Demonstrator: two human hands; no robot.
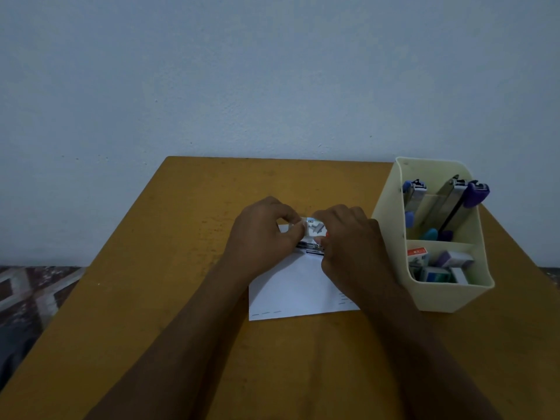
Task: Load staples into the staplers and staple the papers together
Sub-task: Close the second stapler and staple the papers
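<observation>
Staple box (315, 228), small and white with a drawing of staples and some red at its right end, is at the middle of the frame, held between both hands. The left hand (262, 234) pinches its left end with thumb and curled fingers. The right hand (348, 250) has its fingers curled on the right end, but the fingertips are hidden behind the box and the knuckles, so the exact grip I cannot tell. Whether the box is open or closed is also hard to see. Just under it a dark stapler (309, 247) shows only as a thin strip between the hands; most of it is covered. It is over the upper part of a white paper (291, 286), whose right edge goes under the right wrist. Short dashes along the lower and right edges of the paper are too small to make out. The paper lies on a yellow table (151, 268), cut off by the lower edge of the frame. At the right stands a cream bin (448, 298) with two compartments. The back one holds a blue stapler (414, 192) and a purple stapler (477, 194) standing on end, and the front one holds several small boxes (453, 259), partly hidden by the bin wall. At the lower left a patterned surface (30, 295) beside the table is blurred.
</observation>
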